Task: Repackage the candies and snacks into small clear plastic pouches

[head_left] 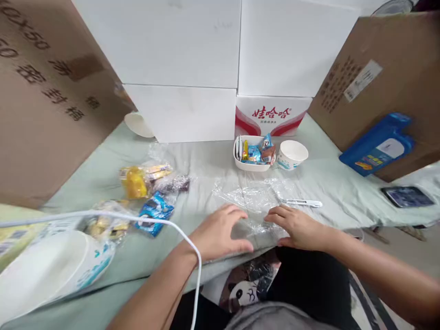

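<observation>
My left hand [222, 233] hovers at or just over the near edge of the cloth-covered surface, its thumb and fingers spread apart, holding nothing. Opposite it, my right hand [297, 227] is also open, fingers loosely curved and thumb apart. A crumpled clear plastic bag [254, 195] lies flat between and beyond them; whether the fingertips touch it I cannot tell. Just past the right hand is a white utility knife [302, 202]. Farther back, a white rectangular tub [254, 167] holds several small snack packets [254, 152], beside a round paper bowl [292, 155].
Snack packs, including a blue packet [155, 213] and a yellow one [134, 182], lie left. A white cable [137, 217] crosses my left forearm. A large paper tub [92, 261] lies near left. White boxes [182, 112], a blue bottle [378, 144] and a phone [407, 196] stand or lie around.
</observation>
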Demonstrator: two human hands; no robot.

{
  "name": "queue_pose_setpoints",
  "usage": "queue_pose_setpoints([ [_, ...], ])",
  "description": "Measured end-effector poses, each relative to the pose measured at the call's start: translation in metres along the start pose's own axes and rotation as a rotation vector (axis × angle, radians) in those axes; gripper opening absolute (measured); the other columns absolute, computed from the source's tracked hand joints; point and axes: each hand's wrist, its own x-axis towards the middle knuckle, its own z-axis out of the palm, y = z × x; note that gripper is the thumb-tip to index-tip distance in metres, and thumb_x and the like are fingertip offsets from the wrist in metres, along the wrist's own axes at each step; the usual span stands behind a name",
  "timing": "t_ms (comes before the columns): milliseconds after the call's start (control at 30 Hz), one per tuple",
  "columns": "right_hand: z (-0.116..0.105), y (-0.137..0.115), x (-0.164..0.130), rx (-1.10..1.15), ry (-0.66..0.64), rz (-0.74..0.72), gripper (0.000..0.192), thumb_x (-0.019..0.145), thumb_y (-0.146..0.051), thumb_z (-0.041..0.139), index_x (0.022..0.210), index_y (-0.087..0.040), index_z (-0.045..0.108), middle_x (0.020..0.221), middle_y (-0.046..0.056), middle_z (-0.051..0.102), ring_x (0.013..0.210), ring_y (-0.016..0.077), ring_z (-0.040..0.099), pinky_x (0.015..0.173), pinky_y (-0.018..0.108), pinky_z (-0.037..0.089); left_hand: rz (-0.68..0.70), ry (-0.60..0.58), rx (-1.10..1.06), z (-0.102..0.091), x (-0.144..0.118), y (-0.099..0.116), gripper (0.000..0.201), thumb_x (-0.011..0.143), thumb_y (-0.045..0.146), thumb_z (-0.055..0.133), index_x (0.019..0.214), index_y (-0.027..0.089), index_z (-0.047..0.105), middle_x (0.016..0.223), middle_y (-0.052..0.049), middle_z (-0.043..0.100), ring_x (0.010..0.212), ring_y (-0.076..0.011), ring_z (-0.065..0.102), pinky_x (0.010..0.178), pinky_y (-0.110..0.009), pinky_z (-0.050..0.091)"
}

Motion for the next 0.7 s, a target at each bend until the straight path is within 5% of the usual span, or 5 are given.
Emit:
queue_pose_setpoints([
  [167,-0.009,-0.004,0.005,0.062,-0.019,0.024,0.057,0.072,-0.040,0.078,0.122,-0.017,0.062,0.100,0.010,0.067,0.097,0.0273,0.058,0.090,0.043,0.042,-0.031,-0.099,0.060,0.008,0.002,-0.013,0.005,0.078,0.024,0.060,0.077,0.019,0.060,0.091,-0.004,0.064,0.095,-0.0219,0.057,0.082,-0.033,0.044],
  [267,-0.018,0.006,0.003,0.202,-0.077,0.054,0.041,0.069,-0.037,0.079,0.105,-0.020,0.068,0.077,0.002,0.066,0.080,0.0215,0.060,0.080,0.037,0.044,-0.149,-0.117,-0.131,-0.010,-0.006,-0.028,0.009,0.081,0.026,0.052,0.076,0.020,0.054,0.077,0.000,0.064,0.077,-0.0174,0.060,0.072,-0.029,0.045],
  [367,-0.020,0.022,0.001,0.444,-0.062,0.088,0.022,0.072,-0.035,0.075,0.087,-0.020,0.067,0.077,0.001,0.066,0.075,0.0173,0.060,0.073,0.031,0.046,-0.267,-0.142,-0.402,-0.026,-0.013,-0.041,0.015,0.079,0.034,0.054,0.075,0.021,0.050,0.068,0.002,0.065,0.070,-0.0172,0.064,0.066,-0.028,0.046],
  [567,0.010,0.034,0.007,0.920,0.335,0.366,0.028,0.079,-0.043,0.065,0.091,-0.021,0.054,0.077,0.001,0.065,0.072,0.0167,0.062,0.067,0.030,0.048,-0.434,0.134,-0.629,-0.023,0.000,-0.055,0.028,0.068,0.038,0.064,0.084,0.020,0.049,0.064,0.004,0.063,0.057,-0.0168,0.065,0.052,-0.025,0.045],
  [700,0.033,0.028,0.017,0.915,0.668,0.541,0.039,0.082,-0.044,0.059,0.112,-0.022,0.048,0.078,0.001,0.065,0.068,0.0181,0.064,0.063,0.031,0.048,-0.527,0.379,-0.546,-0.010,0.014,-0.062,0.028,0.072,0.035,0.061,0.093,0.020,0.051,0.067,0.003,0.062,0.049,-0.0152,0.063,0.049,-0.025,0.044],
])
